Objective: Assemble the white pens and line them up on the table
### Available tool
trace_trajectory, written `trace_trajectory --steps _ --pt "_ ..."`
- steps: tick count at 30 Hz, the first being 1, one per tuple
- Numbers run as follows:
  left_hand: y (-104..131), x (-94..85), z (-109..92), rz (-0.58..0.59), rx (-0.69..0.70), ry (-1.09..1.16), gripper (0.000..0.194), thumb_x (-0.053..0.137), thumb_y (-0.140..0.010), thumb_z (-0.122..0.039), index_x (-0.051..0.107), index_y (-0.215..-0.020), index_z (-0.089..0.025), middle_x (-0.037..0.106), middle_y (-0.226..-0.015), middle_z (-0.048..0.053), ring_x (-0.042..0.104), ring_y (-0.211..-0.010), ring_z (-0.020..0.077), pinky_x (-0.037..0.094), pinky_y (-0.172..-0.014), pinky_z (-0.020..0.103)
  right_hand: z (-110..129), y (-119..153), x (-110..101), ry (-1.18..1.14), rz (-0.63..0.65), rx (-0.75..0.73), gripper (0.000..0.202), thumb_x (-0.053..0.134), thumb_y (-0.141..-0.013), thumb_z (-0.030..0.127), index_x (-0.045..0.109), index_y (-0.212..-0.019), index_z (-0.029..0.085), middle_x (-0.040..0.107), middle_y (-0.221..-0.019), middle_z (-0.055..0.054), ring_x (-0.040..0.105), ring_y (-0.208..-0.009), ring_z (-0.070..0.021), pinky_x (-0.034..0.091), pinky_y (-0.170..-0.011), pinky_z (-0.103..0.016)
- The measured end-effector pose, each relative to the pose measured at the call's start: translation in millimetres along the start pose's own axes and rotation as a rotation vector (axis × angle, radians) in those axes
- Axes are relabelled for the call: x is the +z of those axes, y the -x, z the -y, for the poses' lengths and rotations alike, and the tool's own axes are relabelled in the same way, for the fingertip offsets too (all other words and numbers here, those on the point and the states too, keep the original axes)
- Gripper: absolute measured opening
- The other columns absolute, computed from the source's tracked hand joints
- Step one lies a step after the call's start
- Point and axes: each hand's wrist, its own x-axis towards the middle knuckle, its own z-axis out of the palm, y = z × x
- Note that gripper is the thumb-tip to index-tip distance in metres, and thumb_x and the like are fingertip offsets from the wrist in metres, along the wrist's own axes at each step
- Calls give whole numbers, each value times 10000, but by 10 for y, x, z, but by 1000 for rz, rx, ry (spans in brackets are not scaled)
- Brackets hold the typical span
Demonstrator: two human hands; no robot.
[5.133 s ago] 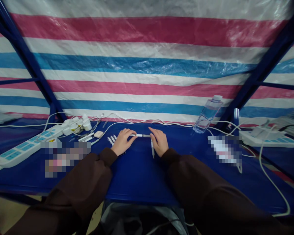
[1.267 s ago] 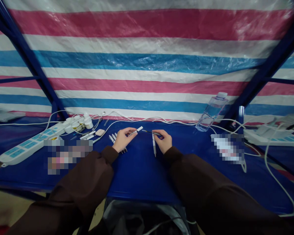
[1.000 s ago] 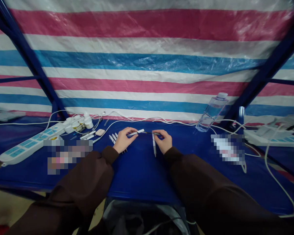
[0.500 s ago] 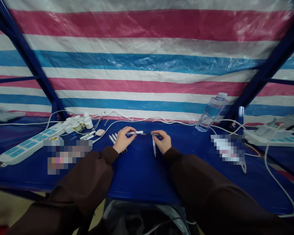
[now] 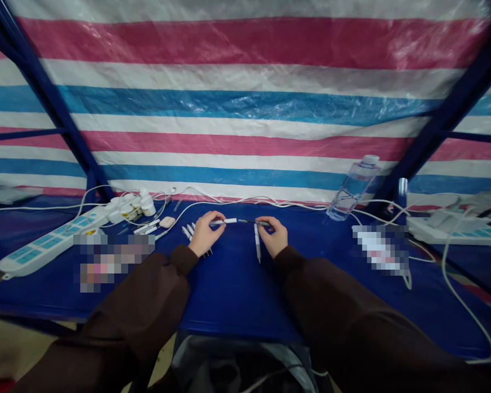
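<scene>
My left hand (image 5: 207, 233) pinches a white pen barrel (image 5: 230, 221), its end pointing right. Opposite it, my right hand (image 5: 273, 236) is closed on the grey end of a thin dark pen refill (image 5: 247, 221) that points left toward the barrel. A small gap separates the two parts. Just below the right fingers, a white pen (image 5: 257, 245) lies on the blue table (image 5: 233, 295). Several white pens (image 5: 187, 233) lie side by side beneath and beside my left hand, partly hidden by it.
To the left is a long white power strip (image 5: 45, 243) with plugs and cables. A clear water bottle (image 5: 354, 188) stands back right, near another power strip (image 5: 454, 229). White cables run along the table's back edge. A small white-and-pink case (image 5: 167, 222) lies left of the pens.
The refill and the barrel have moved slightly apart, so a gap now shows between their ends. My right hand has shifted a little right and my left hand a little left.
</scene>
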Motion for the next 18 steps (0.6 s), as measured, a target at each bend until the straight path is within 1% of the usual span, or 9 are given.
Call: trace_trajectory --steps 4,7,9,14,18 --pt "7 5 24 38 18 -32 140 562 -730 -111 596 -837 -196 606 -808 9 561 -783 153 441 -727 280 0 2 -2 0 41 -74 212 507 -708 153 667 -839 202 669 -847 -39 579 -775 -180 412 -594 -271" --pt "16 14 28 59 31 -64 146 568 -737 -118 609 -845 -206 614 -816 11 561 -803 166 435 -742 298 10 8 -2 18 73 -150 209 516 -719 142 674 -835 214 677 -839 -32 582 -774 -181 433 -641 -286" --pt "24 22 19 77 41 -72 151 571 -743 -125 619 -857 -212 624 -833 14 563 -822 174 431 -760 312 24 16 0 29 88 -173 192 532 -724 146 673 -835 215 680 -827 -29 581 -763 -181 440 -668 -293" --pt "45 46 1 122 49 -54 164 584 -758 -152 644 -891 -227 647 -879 20 572 -875 186 430 -805 335 64 36 12 -11 166 -141 113 585 -740 214 656 -826 200 649 -757 -30 569 -683 -162 444 -655 -280" --pt "44 56 8 107 54 -26 160 594 -755 -155 658 -887 -218 649 -880 33 578 -878 193 438 -807 342 54 39 19 -31 201 -123 103 610 -741 235 666 -820 199 641 -738 -32 559 -666 -157 439 -631 -273"
